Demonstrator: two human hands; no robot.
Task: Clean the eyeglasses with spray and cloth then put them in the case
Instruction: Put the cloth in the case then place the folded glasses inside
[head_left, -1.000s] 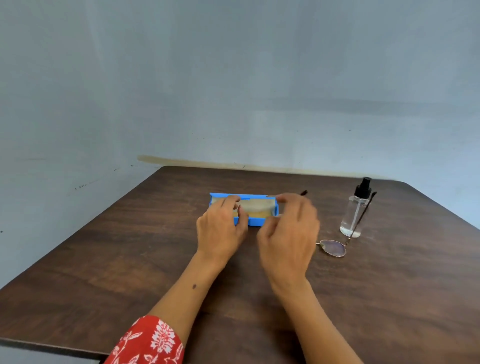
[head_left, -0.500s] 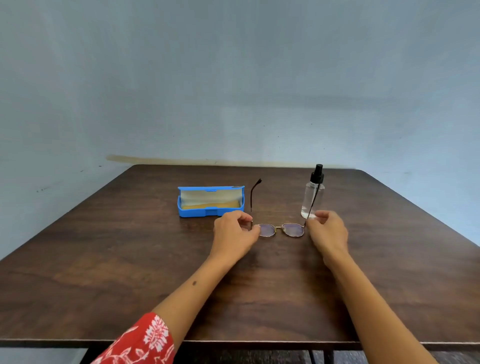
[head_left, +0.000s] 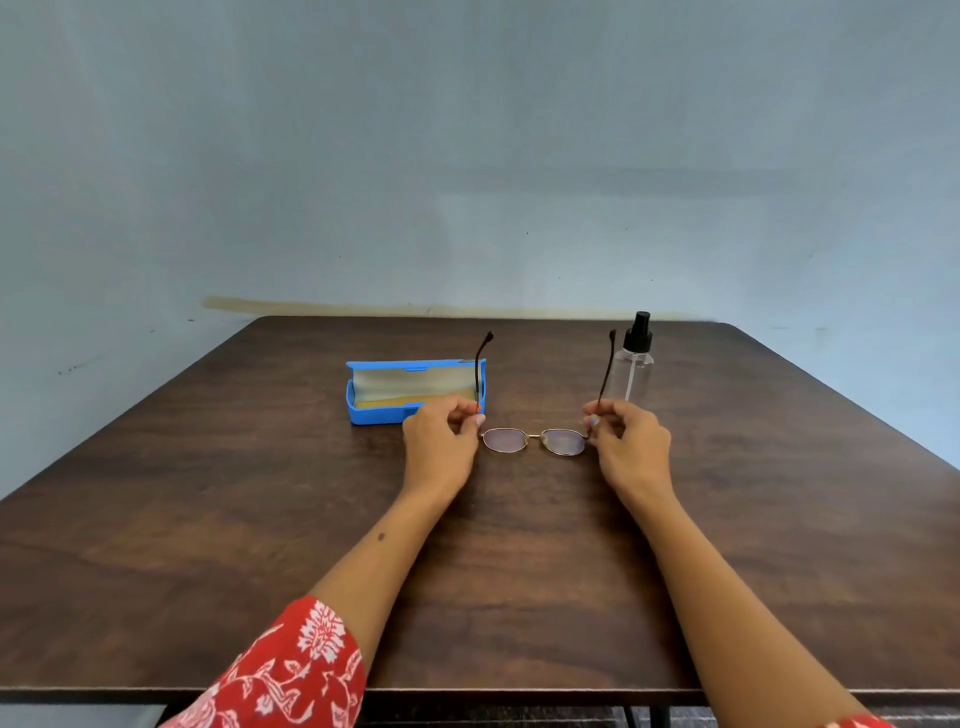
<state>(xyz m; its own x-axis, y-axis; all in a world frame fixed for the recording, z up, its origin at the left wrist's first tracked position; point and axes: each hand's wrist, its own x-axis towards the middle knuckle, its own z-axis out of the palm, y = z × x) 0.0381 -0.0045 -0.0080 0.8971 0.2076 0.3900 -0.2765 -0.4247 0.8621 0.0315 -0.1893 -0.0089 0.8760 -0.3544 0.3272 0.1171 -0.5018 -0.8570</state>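
Thin gold-framed eyeglasses (head_left: 534, 440) are held just above the table, both dark temples unfolded and pointing away from me. My left hand (head_left: 440, 441) pinches the left hinge and my right hand (head_left: 627, 442) pinches the right one. An open blue glasses case (head_left: 382, 413) lies behind my left hand, with a pale folded cloth (head_left: 410, 385) inside it. A clear spray bottle (head_left: 630, 366) with a black pump top stands upright behind my right hand.
The dark wooden table (head_left: 260, 519) runs to a bluish wall (head_left: 467, 156) at the back. Its near edge lies just under my forearms. A red floral sleeve (head_left: 291, 670) covers my left upper arm.
My hands have left the case and taken hold of the eyeglasses at both hinges. The glasses now sit centred between case and bottle, lifted slightly, temples spread.
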